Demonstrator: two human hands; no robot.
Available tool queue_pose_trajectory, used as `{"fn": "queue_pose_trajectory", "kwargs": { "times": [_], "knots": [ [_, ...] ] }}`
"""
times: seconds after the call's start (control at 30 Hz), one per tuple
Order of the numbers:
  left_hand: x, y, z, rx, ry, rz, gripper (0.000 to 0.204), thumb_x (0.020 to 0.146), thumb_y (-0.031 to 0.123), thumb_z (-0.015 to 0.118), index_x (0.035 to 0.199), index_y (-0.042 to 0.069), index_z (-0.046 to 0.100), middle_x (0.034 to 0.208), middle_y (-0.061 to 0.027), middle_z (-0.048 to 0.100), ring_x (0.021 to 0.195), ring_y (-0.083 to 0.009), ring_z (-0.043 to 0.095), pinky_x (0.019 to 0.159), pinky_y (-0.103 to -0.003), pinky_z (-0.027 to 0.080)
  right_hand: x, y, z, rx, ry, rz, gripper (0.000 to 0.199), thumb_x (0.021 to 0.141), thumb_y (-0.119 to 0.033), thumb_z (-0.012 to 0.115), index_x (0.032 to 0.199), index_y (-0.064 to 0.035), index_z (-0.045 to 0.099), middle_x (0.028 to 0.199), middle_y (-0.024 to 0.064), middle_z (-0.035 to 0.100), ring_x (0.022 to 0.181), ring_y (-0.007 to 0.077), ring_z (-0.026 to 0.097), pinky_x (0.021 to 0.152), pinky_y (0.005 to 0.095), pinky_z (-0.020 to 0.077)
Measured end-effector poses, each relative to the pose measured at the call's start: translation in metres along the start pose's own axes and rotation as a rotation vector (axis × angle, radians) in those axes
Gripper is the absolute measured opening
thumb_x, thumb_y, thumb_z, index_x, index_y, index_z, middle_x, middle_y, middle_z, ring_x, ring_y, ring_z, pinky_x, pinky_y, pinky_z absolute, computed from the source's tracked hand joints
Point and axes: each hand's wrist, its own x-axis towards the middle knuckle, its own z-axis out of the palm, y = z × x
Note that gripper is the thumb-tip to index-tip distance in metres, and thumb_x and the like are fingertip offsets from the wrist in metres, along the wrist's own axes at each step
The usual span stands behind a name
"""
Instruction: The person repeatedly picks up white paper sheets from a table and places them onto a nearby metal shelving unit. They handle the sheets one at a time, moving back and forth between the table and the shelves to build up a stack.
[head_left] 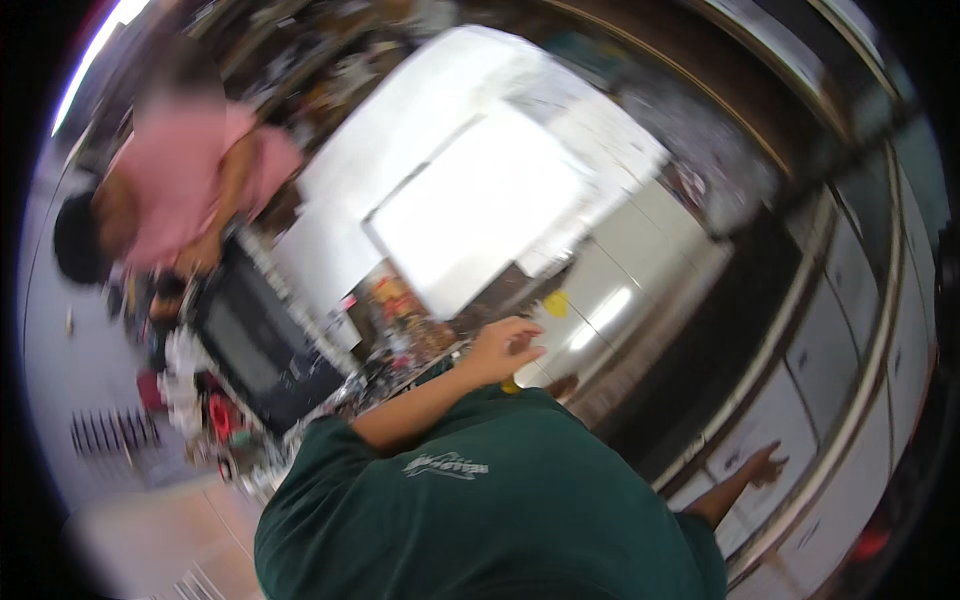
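My left hand (505,349) is raised in front of my green shirt, its fingers loosely bent and apart with nothing seen in them. Just beyond it is the edge of a worktable carrying a bright white board or panel (490,205). Beside that panel, nearer my left arm, sits a patch of mixed small red and orange items (400,310), too blurred to name. Out to the right, my right hand (765,465) is held away from my body by white drawer fronts, fingers spread and empty. Whether it touches them I cannot tell.
A person in a pink shirt (185,185) is at the far left by a dark flat-topped unit (265,330). White cabinets (765,425) line the right side. Clear plastic wrapping (705,160) lies beyond the tiled floor (645,250). A small yellow object (556,303) shows near my left hand.
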Motion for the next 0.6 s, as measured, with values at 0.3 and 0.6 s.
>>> {"fn": "queue_pose_trajectory", "kwargs": {
  "times": [0.3,0.6],
  "knots": [
    [0.01,-0.081,-0.017,-0.468,0.511,-0.349,0.037,0.079,0.03,0.07,0.101,0.001,0.06,0.087,-0.0121,0.065,0.081,-0.018,0.061,0.071,-0.03,0.048,-0.2,-0.202,-0.091,0.792,-0.453,-0.788,0.043,0.088,-0.015,0.058,0.128,-0.0062,0.047,0.112,0.0192,0.058,0.102,0.0284,0.057,0.092,0.037,0.0428],
    [-0.006,-0.119,-0.03,0.26,0.706,-0.198,0.028,0.075,0.029,0.068,0.092,0.008,0.063,0.091,-0.0073,0.061,0.089,-0.0249,0.058,0.075,-0.036,0.048,-0.292,-0.182,-0.074,0.731,-1.014,-1.129,0.041,0.081,-0.008,0.057,0.121,-0.0005,0.052,0.083,0.0154,0.063,0.075,0.0242,0.06,0.071,0.0358,0.0474]
  ]
}}
